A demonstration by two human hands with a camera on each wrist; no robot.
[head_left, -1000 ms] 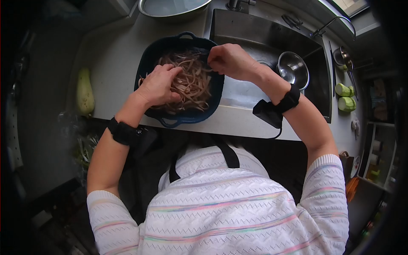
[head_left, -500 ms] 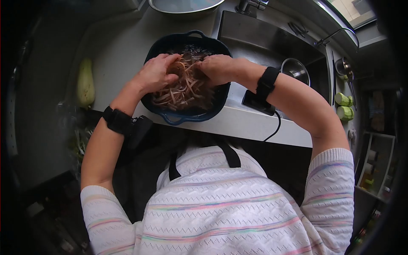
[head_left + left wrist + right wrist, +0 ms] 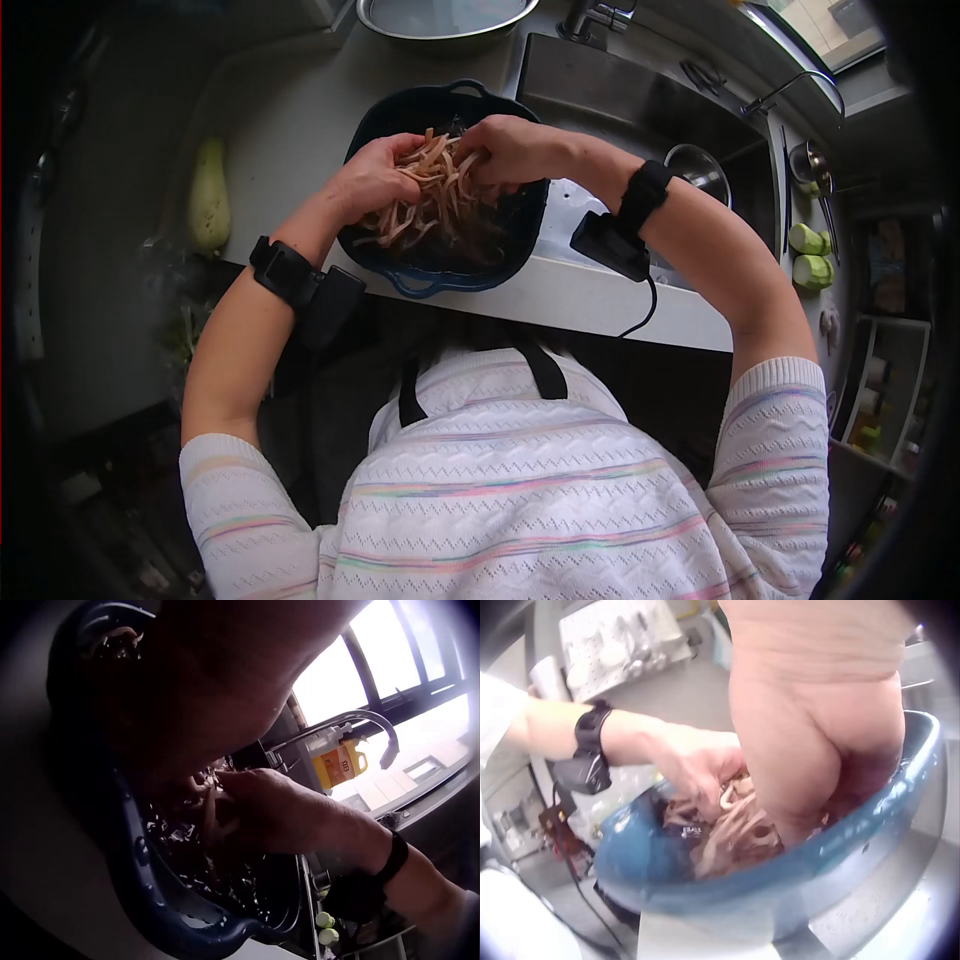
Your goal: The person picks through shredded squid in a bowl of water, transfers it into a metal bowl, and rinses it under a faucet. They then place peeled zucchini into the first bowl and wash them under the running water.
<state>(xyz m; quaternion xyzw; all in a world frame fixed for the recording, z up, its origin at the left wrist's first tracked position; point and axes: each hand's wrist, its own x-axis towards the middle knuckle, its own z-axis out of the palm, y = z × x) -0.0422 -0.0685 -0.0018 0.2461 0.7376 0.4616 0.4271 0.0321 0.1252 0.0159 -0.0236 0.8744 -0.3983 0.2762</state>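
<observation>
In the head view a dark blue two-handled basin (image 3: 520,240) of water holds many long pinkish-brown strips (image 3: 440,185) of food, of a kind that does not show. My left hand (image 3: 372,182) grips a bunch of them from the left side, its thumb toward me. From the other side my right hand (image 3: 515,150) holds the same bunch, its fingertips hidden among the strips. The bunch sits raised in a heap between both hands, with loose ends trailing into the water. The right wrist view shows my left hand (image 3: 705,769) curled on the strips (image 3: 739,825) inside the basin.
A sink (image 3: 600,90) lies right of the basin, with a metal bowl (image 3: 700,170) in it. Behind stands a large metal basin (image 3: 445,25). A pale green gourd (image 3: 209,195) lies at the left; cut green pieces (image 3: 812,270) are at the far right.
My right hand has come from the basin's right rim inward to the strips. Both hands have gathered a bunch and raised it between them; the strips lay spread out before.
</observation>
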